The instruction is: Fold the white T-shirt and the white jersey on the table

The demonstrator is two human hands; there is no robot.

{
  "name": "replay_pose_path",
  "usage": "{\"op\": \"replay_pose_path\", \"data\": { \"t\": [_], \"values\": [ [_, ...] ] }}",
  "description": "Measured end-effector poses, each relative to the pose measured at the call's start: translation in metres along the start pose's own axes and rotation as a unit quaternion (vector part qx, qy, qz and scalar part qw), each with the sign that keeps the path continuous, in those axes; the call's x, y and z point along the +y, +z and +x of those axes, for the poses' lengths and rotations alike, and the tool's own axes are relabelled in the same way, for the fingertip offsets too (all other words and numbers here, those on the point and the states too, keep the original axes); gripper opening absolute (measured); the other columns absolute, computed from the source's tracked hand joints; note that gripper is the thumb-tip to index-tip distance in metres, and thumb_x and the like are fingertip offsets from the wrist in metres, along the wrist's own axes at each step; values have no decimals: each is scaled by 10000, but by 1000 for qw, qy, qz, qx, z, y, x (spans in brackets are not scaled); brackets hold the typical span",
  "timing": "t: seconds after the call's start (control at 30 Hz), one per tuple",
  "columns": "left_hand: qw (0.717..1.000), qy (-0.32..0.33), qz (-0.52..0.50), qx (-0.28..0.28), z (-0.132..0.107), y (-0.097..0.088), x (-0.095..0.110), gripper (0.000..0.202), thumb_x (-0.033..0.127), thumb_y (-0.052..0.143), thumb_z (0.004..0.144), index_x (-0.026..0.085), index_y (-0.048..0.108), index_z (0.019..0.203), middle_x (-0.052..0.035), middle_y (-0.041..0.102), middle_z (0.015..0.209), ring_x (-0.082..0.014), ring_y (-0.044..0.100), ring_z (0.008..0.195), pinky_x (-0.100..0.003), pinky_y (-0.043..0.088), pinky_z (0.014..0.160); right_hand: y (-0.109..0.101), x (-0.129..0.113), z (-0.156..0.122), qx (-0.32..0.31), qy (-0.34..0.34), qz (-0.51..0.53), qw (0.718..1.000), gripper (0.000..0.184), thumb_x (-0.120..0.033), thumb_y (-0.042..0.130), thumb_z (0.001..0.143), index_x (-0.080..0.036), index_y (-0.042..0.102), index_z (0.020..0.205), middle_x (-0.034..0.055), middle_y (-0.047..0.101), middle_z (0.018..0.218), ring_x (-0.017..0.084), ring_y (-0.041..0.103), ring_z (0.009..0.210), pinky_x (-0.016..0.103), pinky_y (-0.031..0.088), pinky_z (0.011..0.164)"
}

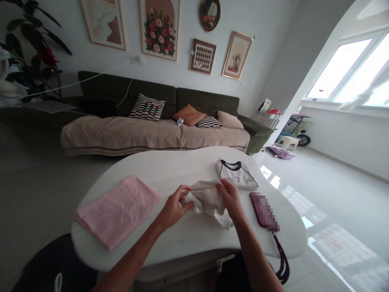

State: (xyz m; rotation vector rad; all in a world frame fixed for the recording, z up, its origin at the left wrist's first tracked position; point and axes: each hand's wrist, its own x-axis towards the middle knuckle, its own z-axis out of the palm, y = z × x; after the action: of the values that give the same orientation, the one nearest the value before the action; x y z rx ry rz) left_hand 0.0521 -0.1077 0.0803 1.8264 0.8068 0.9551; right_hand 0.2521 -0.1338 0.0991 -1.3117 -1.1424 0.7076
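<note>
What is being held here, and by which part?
A crumpled cream cloth: left hand pinches its left end, right hand grips its upper right edge.

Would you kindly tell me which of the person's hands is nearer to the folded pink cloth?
Left. The left hand grips the cream cloth just right of the pink cloth, apart from it; the right hand holds the cream cloth's other side, farther right.

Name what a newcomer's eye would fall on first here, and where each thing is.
The left hand and right hand grip a crumpled cream cloth at the middle of the white table. A folded pink cloth lies to its left, a folded white shirt with a navy collar beyond it on the right. A long dark sofa stands behind.
</note>
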Motion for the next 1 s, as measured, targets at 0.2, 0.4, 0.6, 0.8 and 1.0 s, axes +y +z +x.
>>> {"op": "replay_pose_path", "data": {
  "t": [0.2,0.4,0.6,0.8,1.0],
  "values": [
    [975,153,130,95,33,-55,44,313,99,501,703,198,567,993,-25,607,1010,-167,535,981,-298,394,890,-26,-86,40,133,-64,114,983,359,-320,573,658,-189,589,992,-55,518,558,73,398,441,190,306,412],
    [928,231,278,87,47,-82,75,446,3,373,631,218,615,937,-4,601,957,-166,491,998,-325,368,924,-38,-135,67,199,-217,113,949,209,-262,543,651,-158,629,810,-46,489,593,59,415,499,187,339,463],
    [931,245,257,84,48,-82,81,276,32,321,713,169,559,698,-40,496,1046,-139,501,973,-279,395,873,-29,-178,66,155,-334,19,930,291,-217,400,718,-166,603,921,-14,540,678,92,521,599,265,463,601],
    [890,267,273,251,55,-70,75,164,140,570,670,169,491,810,-57,460,1015,-180,473,998,-313,391,895,-20,-203,44,156,-423,-136,882,369,-116,449,658,-169,582,999,18,608,842,125,575,751,295,466,722],
    [875,184,269,358,55,-97,64,257,114,465,732,174,546,969,-26,589,936,-139,550,823,-232,427,742,-61,-200,46,281,-375,-251,847,229,-168,460,709,-147,579,904,35,583,745,103,508,616,247,392,589]
  ]
}}
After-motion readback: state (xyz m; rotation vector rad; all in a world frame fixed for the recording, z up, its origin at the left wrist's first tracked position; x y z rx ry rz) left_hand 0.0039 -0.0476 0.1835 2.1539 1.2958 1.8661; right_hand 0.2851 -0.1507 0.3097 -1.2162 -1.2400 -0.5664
